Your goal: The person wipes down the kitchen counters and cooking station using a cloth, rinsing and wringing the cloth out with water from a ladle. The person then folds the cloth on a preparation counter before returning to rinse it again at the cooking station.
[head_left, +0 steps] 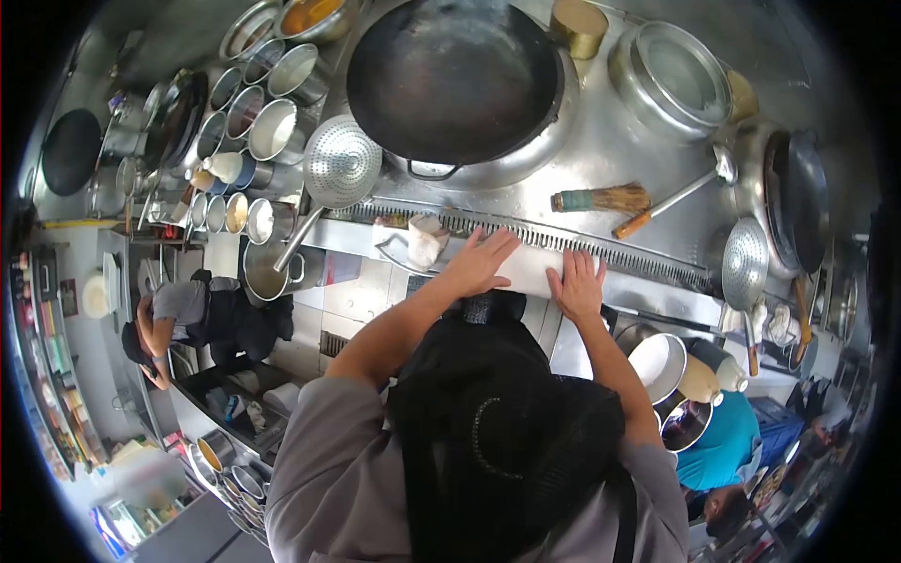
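Note:
Both of my hands rest on the metal front edge of the stove. My left hand [481,262] lies with its fingers spread, beside a crumpled white cloth [427,241] at its left. To the right, my right hand [577,283] is also flat with fingers apart, holding nothing. Beyond them a large black wok [453,80] sits on the burner, with faint steam at its far side. A perforated strainer [343,161] lies left of the wok. On the steel top at the right are a bamboo brush [603,198] and a wooden-handled ladle [672,202].
Metal containers [275,129] crowd the left side. Steel pots [670,79] stand at the back right. Another strainer [744,263] rests at the right. A person [192,314] bends at the left, and a person in teal [723,441] is at the lower right.

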The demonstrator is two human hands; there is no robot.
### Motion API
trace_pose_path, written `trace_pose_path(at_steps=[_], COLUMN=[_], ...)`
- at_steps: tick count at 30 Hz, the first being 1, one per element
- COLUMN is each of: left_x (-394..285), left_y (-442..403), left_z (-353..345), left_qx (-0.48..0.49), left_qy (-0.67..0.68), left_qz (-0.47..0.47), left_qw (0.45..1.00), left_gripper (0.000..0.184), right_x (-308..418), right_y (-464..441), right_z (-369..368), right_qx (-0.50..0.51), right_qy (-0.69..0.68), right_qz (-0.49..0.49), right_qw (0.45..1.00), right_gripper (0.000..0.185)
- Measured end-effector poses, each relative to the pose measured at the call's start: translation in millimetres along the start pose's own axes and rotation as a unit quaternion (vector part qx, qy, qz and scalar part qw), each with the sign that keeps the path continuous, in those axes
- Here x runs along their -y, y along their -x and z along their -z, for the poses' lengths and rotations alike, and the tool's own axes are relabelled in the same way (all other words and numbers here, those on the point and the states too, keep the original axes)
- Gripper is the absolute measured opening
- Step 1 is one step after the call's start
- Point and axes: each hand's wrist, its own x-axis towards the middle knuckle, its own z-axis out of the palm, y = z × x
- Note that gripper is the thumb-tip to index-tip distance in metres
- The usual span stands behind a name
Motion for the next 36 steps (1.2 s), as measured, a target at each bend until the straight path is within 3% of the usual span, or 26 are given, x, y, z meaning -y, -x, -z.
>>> trace_pose_path(at_steps=[2,4,6,9,12,15,17,19,20,21,22,24,25,27,28,29,31,32,35,36], left_x=[2,25,53,100,121,137,147,134,120,103,87,81,78,69,64,60,49,40,28,18], left_y=[23,60,100,125,111,84,75,70,67,63,60,50,47,39,38,32,11,-1,-33,-39], left_z=[18,21,34,35,31,22,22,42,58,76,93,103,108,126,143,147,155,153,148,154], left_qx=[-0.139,-0.282,-0.311,-0.227,-0.140,-0.066,-0.066,-0.037,-0.046,-0.037,-0.041,-0.037,-0.029,-0.133,-0.026,-0.019,0.116,0.062,0.104,0.116], left_qy=[0.092,0.164,0.125,0.235,0.219,0.190,0.222,0.461,0.524,0.527,0.561,0.643,0.644,0.731,0.809,0.809,0.828,0.800,0.790,0.799], left_qz=[0.063,0.174,0.280,0.326,0.272,0.265,0.225,0.248,0.226,0.210,0.192,0.134,0.121,0.074,0.105,0.093,0.043,0.044,0.025,0.027], left_qw=[0.984,0.929,0.900,0.887,0.927,0.943,0.946,0.851,0.820,0.823,0.804,0.753,0.755,0.665,0.578,0.580,0.547,0.596,0.604,0.590], left_gripper=[0.064,0.057,0.053,0.062,0.068,0.075,0.069,0.061,0.053,0.053,0.050,0.049,0.049,0.047,0.045,0.045,0.042,0.039,0.037,0.043], right_x=[4,11,16,34,57,95,127,184,205,217,221,223,227,230,236,229,211,202,174,150], right_y=[5,7,9,10,12,4,-8,-22,-29,-35,-39,-44,-43,-35,-31,-29,-29,-29,-23,-22], right_z=[9,17,21,33,39,45,42,70,70,71,70,65,84,141,178,180,174,169,177,162], right_qx=[-0.024,-0.046,-0.067,-0.106,-0.129,-0.162,-0.107,-0.029,-0.002,0.021,0.005,-0.054,-0.068,-0.017,0.036,0.023,-0.061,-0.142,-0.250,-0.267], right_qy=[0.003,-0.017,-0.036,-0.062,-0.067,-0.114,-0.194,-0.394,-0.447,-0.499,-0.494,-0.584,-0.579,-0.835,-0.863,-0.861,-0.811,-0.785,-0.746,-0.710], right_qz=[0.003,-0.034,-0.067,-0.125,-0.132,-0.048,-0.042,-0.102,-0.136,-0.167,-0.177,-0.164,-0.169,-0.188,-0.166,-0.162,-0.169,-0.171,-0.252,-0.248], right_qw=[1.000,0.998,0.995,0.985,0.980,0.979,0.974,0.913,0.884,0.850,0.851,0.793,0.795,0.518,0.476,0.481,0.556,0.578,0.563,0.603], right_gripper=[0.063,0.062,0.061,0.057,0.049,0.041,0.044,0.052,0.054,0.057,0.057,0.051,0.051,0.039,0.031,0.031,0.031,0.031,0.030,0.033])
